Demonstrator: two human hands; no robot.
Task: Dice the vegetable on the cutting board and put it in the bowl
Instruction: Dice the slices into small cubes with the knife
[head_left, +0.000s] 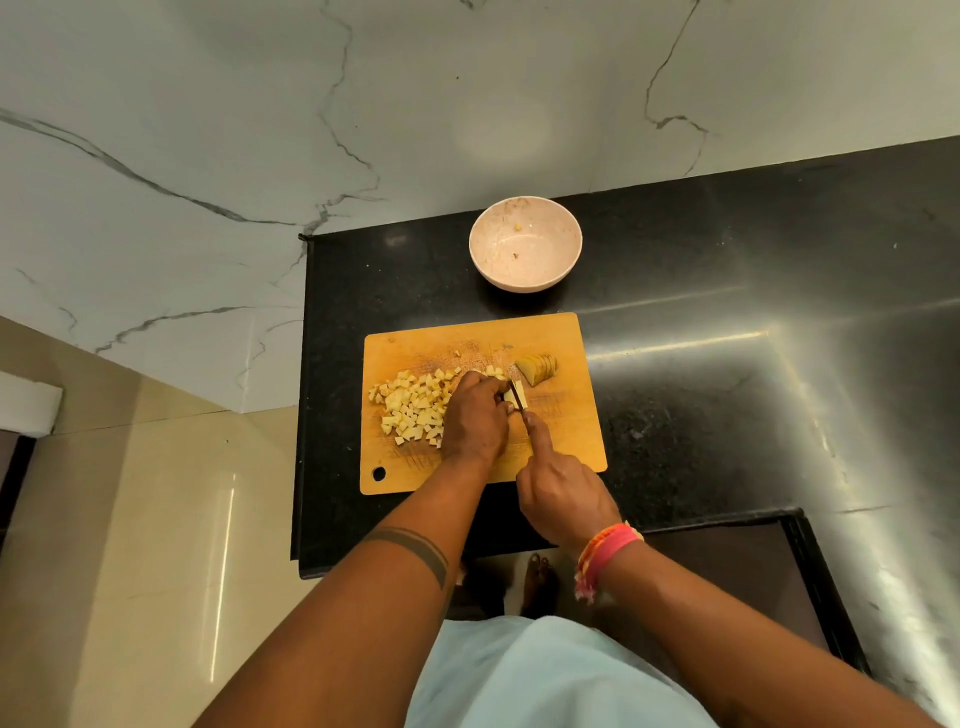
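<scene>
On the left of the wooden cutting board (561, 332), a loose heap of pale yellow diced cubes (413, 408) is spread, small and blocky, with a few strays toward the board's far edge. Just right of the heap, the left hand (475, 418) is laid knuckles-up, its fingers curled down onto a small pale strip of vegetable (514, 399), which is pinned against the board. Right beside those fingertips, the thin dark blade of the knife (518, 400) is set across the strip; the handle is wrapped in the right hand (563, 496), forefinger stretched along the top. Further right, an uncut wedge (537, 368), sliced into a fan with brownish skin, is left lying on the scored, orange-toned board. Beyond the board's far edge, on the speckled black counter (727, 364), a round, matte pinkish bowl (524, 243) is seen, with only a couple of tiny scraps inside.
</scene>
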